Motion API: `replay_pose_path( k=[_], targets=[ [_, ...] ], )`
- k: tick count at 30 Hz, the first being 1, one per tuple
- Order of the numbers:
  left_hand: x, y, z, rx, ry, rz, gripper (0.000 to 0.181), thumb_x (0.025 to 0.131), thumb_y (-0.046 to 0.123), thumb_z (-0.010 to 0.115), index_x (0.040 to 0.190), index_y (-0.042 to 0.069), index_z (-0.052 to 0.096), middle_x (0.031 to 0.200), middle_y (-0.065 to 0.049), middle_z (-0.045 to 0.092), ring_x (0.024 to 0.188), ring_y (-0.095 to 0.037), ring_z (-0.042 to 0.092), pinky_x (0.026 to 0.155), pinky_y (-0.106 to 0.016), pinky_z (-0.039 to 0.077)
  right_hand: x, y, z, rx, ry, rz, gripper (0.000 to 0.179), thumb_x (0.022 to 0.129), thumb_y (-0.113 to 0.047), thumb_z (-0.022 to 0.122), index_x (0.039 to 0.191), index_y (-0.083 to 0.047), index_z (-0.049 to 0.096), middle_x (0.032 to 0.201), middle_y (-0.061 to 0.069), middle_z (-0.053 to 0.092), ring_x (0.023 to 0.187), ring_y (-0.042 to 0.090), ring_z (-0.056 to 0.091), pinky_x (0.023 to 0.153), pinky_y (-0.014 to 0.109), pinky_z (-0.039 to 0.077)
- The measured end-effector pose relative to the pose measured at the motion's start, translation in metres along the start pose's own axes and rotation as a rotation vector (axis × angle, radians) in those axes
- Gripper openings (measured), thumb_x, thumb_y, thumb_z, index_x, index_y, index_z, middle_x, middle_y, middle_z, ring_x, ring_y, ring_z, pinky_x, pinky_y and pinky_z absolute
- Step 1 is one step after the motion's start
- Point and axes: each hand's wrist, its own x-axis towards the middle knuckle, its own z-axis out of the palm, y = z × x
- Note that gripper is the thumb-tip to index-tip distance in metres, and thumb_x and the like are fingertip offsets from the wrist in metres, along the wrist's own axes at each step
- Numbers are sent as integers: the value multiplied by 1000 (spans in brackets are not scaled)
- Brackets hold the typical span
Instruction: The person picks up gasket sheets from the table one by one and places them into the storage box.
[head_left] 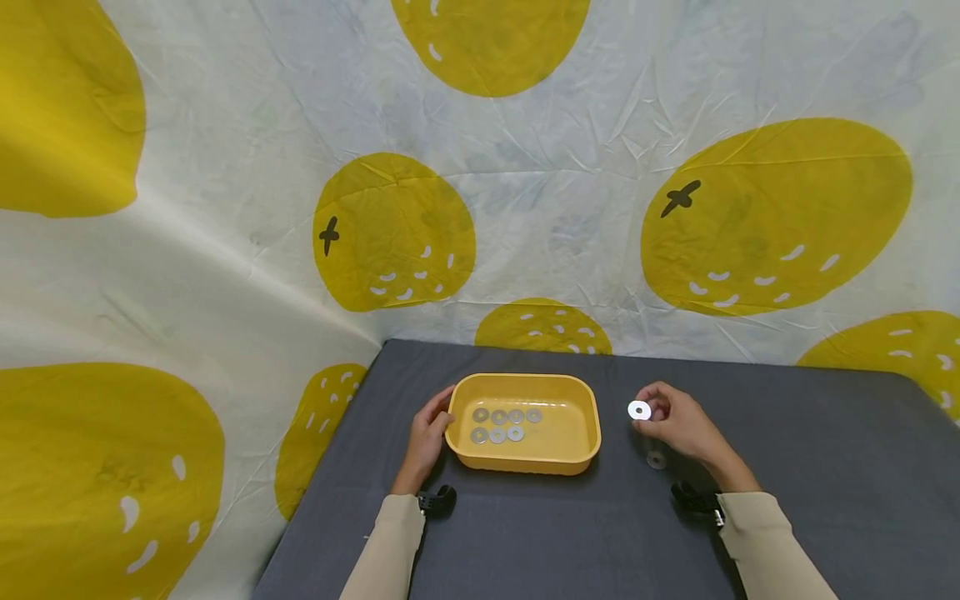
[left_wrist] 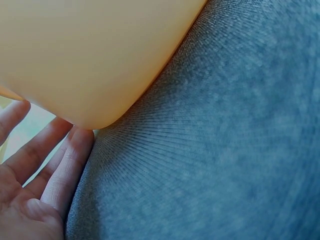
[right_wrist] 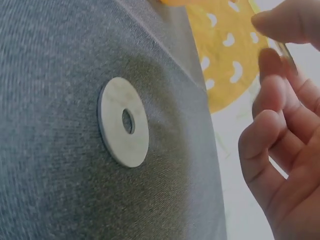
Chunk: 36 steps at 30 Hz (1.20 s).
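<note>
A yellow tray (head_left: 525, 463) stands on the dark grey cloth, with several flat metal washers (head_left: 515, 433) in two rows on its left part. My left hand (head_left: 427, 435) rests against the tray's left end, thumb at the rim. In the left wrist view its fairly straight fingers (left_wrist: 70, 167) touch the outer wall. To the right of the tray, my right hand (head_left: 681, 425) pinches a washer (head_left: 633, 409) above the cloth. Below that hand another washer (right_wrist: 135, 142) lies flat on the cloth.
The grey cloth (head_left: 540, 533) covers the table. A white sheet (head_left: 555, 233) printed with large yellow fruit hangs behind it and along the left side. Black bands (head_left: 438, 500) sit on both wrists.
</note>
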Motion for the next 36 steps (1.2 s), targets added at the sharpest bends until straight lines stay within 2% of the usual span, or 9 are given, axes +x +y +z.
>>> replay_pose_path(
  k=[6, 13, 17, 21, 27, 36],
  targets=[
    [-1, 0, 0, 5, 1, -1, 51, 100, 1, 50, 151, 4, 49, 138, -26, 61, 123, -43, 60, 88, -25, 53, -1, -4, 1, -39, 38, -23, 36, 86, -18, 81, 114, -4, 63, 86, 8, 54, 67, 11, 45, 61, 27, 38],
    [-3, -1, 0, 20, 10, -3, 52, 100, 3, 51, 152, 6, 50, 138, -21, 63, 122, -37, 62, 90, -27, 53, -3, -9, 2, -14, 66, -58, 33, 87, -17, 81, 113, -3, 65, 79, 5, 45, 63, 9, 41, 61, 28, 36],
    [-3, -1, 0, 18, 9, -9, 52, 100, 3, 51, 152, 6, 49, 138, -21, 63, 123, -37, 62, 92, -31, 54, -3, -13, 2, 18, 69, -65, 33, 87, -14, 80, 114, -1, 66, 78, 3, 46, 61, 9, 41, 61, 26, 37],
    [-3, -2, 0, 15, 9, -14, 52, 100, 4, 51, 152, 6, 49, 138, -21, 62, 123, -37, 62, 91, -29, 53, -3, -15, 3, 42, 71, -68, 32, 87, -13, 80, 113, -1, 66, 79, 3, 49, 60, 8, 42, 60, 25, 39],
    [-1, 0, 0, 14, 6, -13, 52, 100, 3, 50, 152, 7, 50, 138, -22, 62, 122, -37, 62, 90, -27, 53, -2, -20, 3, 25, 73, -78, 30, 87, -14, 80, 112, -3, 66, 78, 4, 50, 59, 9, 42, 60, 26, 38],
    [-2, 1, 0, -6, 4, -16, 52, 100, 3, 50, 152, 8, 50, 138, -23, 61, 123, -39, 61, 88, -24, 52, -1, -39, 15, 13, 17, -82, 32, 86, -15, 81, 112, -5, 65, 79, 5, 50, 61, 11, 44, 58, 26, 39]
  ],
)
